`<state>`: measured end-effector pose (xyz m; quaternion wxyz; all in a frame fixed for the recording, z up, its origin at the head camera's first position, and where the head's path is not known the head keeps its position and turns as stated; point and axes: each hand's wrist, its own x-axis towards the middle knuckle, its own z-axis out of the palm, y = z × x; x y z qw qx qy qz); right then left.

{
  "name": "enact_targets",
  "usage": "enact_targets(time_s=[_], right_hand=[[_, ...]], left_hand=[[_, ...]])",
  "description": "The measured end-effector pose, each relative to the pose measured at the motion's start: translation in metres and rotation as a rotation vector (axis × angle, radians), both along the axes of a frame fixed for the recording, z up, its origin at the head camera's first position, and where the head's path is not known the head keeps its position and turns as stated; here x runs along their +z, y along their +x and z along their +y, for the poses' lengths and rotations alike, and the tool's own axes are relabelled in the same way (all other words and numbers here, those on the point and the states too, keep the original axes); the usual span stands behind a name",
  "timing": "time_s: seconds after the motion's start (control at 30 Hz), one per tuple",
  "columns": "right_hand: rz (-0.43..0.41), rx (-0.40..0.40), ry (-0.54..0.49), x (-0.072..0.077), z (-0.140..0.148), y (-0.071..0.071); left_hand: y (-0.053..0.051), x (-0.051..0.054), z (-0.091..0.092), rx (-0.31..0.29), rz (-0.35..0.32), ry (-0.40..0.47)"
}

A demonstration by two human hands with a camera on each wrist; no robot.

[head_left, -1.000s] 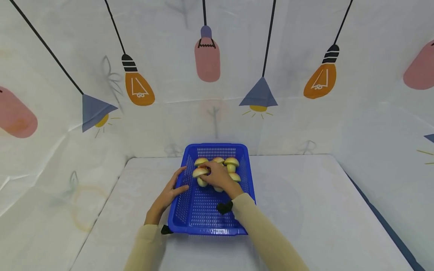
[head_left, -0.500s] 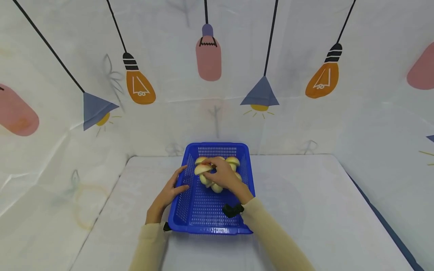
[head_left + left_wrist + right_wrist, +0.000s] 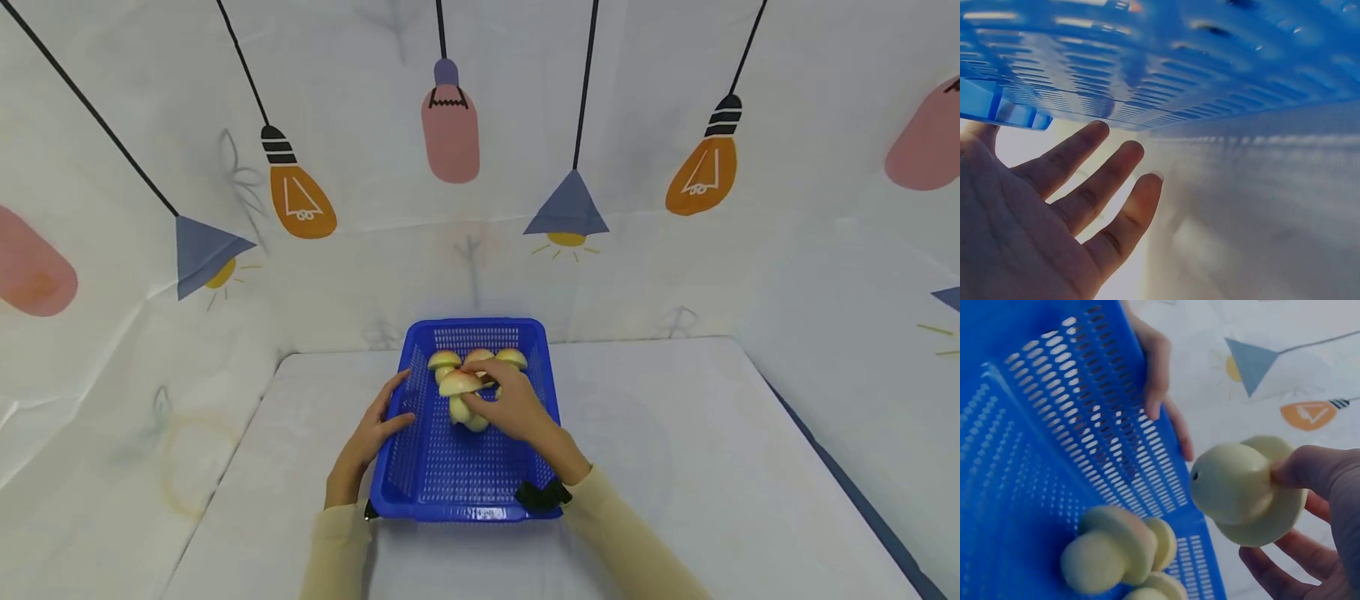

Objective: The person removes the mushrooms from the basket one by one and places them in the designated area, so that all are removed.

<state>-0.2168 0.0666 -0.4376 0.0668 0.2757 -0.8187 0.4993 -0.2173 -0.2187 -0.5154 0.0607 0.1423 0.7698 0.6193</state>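
Observation:
My right hand pinches a toy mushroom by its rounded cap, thumb on one side and fingers on the other. In the right wrist view the held mushroom points its pale stem, marked by a small dark hole, at the camera. It is held up over the blue basket. Several similar mushrooms sit in the basket's far half, partly hidden by my right hand. My left hand rests at the basket's left rim; in the left wrist view three fingers are extended beside its slotted wall.
The basket stands on a white table near its back edge. Behind rises a white sheet printed with hanging lamps and bulbs. Dark straps show at both wrists.
My right hand has drawn back to the right and toward me, carrying the mushroom away from the basket's left side. The left hand stays at the rim.

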Motion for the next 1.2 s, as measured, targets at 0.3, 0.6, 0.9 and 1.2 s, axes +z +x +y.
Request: enact_targets(time_s=[0.3,0.6,0.9,1.2], right_hand=[[-0.002,-0.056,-0.093,0.003,0.031,0.018],[0.031,-0.121,-0.203,0.004,0.053,0.035],[0.079,-0.122,-0.308,-0.007,0.065,0.041],[0.092,-0.134,-0.307,-0.005,0.084,0.04]], left_hand=[[-0.001,-0.002,-0.003,-0.003,-0.019,0.059],[0.001,0.0,0.001,-0.009,-0.03,0.06],[0.012,-0.01,-0.006,0.017,0.105,0.063],[0.02,-0.012,-0.008,-0.007,0.161,0.068]])
